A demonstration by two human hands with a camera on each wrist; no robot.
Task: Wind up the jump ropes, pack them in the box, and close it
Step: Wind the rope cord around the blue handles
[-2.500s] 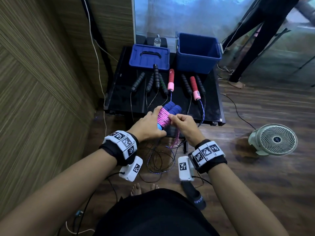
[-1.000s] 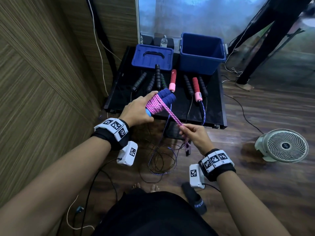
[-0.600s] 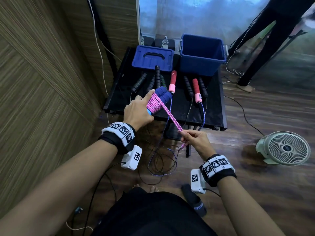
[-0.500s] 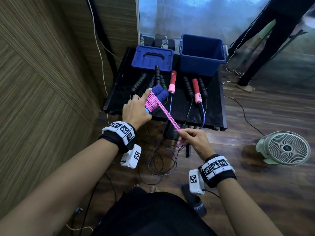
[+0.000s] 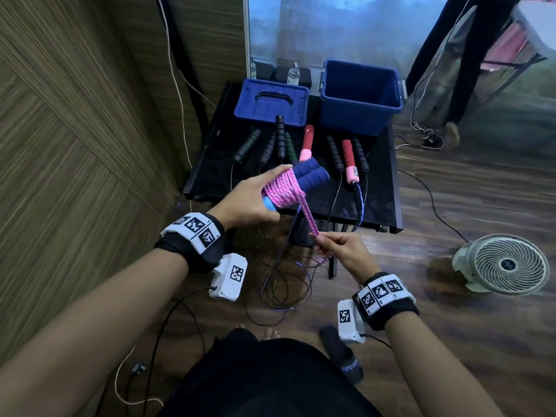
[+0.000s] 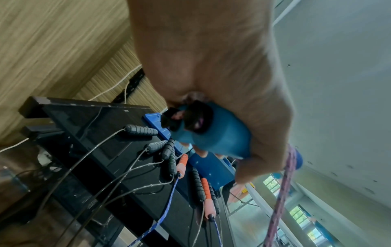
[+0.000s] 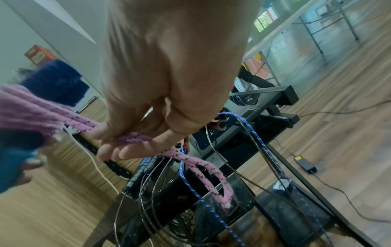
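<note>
Left hand (image 5: 249, 197): grips the blue handles (image 5: 310, 176) above the table's (image 5: 210, 164) near edge, long axis pointing up-right toward the box (image 5: 361, 97).
Pink rope (image 5: 308, 213): taut, slanting down-right.
Right hand (image 5: 343, 251): pinches it.
Right wrist view only: rope's looped end (image 7: 220, 185) below the fingers.

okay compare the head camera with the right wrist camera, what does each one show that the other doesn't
Only the head view shows the open blue plastic box, its blue lid and the white floor fan.

Only the right wrist view shows the short looped tail of the pink braided rope hanging free below the right hand.

Both show that hand pinching the pink rope, which runs taut to the coil wound round the dark blue foam handles.
</note>
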